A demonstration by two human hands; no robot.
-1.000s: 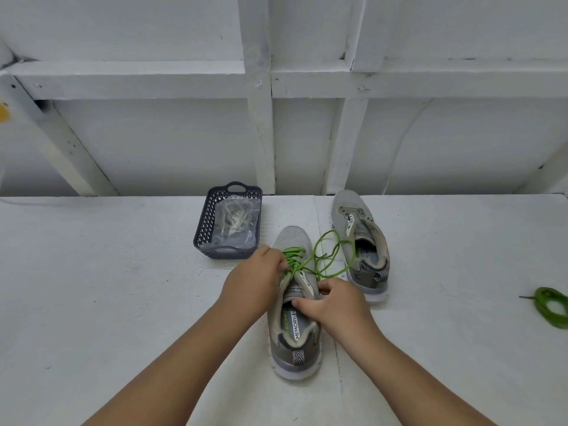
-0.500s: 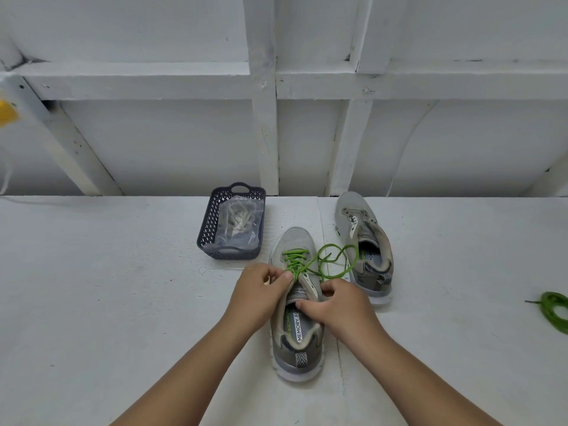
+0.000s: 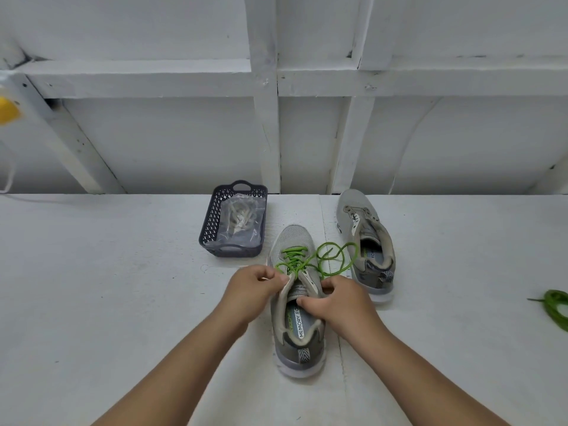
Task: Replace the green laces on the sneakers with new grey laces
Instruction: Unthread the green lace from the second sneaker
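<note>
**A:** Eyes on the near sneaker (image 3: 296, 302), heel toward the person, toe pointing away. The left hand (image 3: 256, 287) pinches the eyelet edge right where the green lace (image 3: 302, 261) crosses, fingers curled tight. Whether the lace itself sits in that pinch, I can't tell.

**B:** And the right hand (image 3: 341, 305) is curled over the other side of the collar, thumb hooked inside, bracing the shoe on the table (image 3: 107, 287).

**A:** The upper rows look undone already. Loose loops spill off to the right, toward the far sneaker (image 3: 365, 241), which shows no lace at all.

**B:** So one shoe looks done, this one half done. A removed green lace (image 3: 554, 305) lies coiled well off to the right.

**A:** Best technique here, I'd say: work one crossing at a time, pull slack through each eyelet instead of yanking the whole length, keep that bracing hand firm.

**B:** Agreed, and keep those loose loops from knotting. The grey laces (image 3: 241, 218) wait bagged in the dark basket (image 3: 209, 232), just beyond the left hand.
</note>
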